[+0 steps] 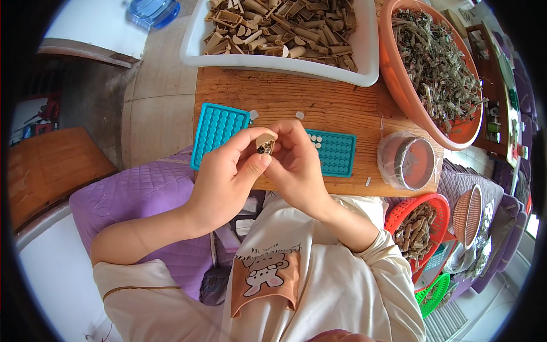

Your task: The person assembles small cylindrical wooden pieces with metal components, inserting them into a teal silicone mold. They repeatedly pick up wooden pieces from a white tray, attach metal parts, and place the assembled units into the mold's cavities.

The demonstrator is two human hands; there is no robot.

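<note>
Between my two hands, above the wooden table, is a small tan half-round shell piece [265, 139] with dark bits showing in its hollow. My left hand [225, 166] pinches it from one side, thumb near its lower end. From the other side my right hand [297, 165] closes its fingers on the same piece. Two teal trays with rows of round cells lie beside the hands, the left tray [219, 130] and the partly covered right tray [340, 155]. Several white round pieces [315, 141] sit on the right tray.
At the far side of the table [273, 94] stands a white bin [273, 61] of tan half-tube pieces. An orange basin [393, 62] heaped with grey-green dry scraps is at right. Nearer are a plastic-wrapped round tub [405, 161] and a red basket [439, 208] of tan pieces.
</note>
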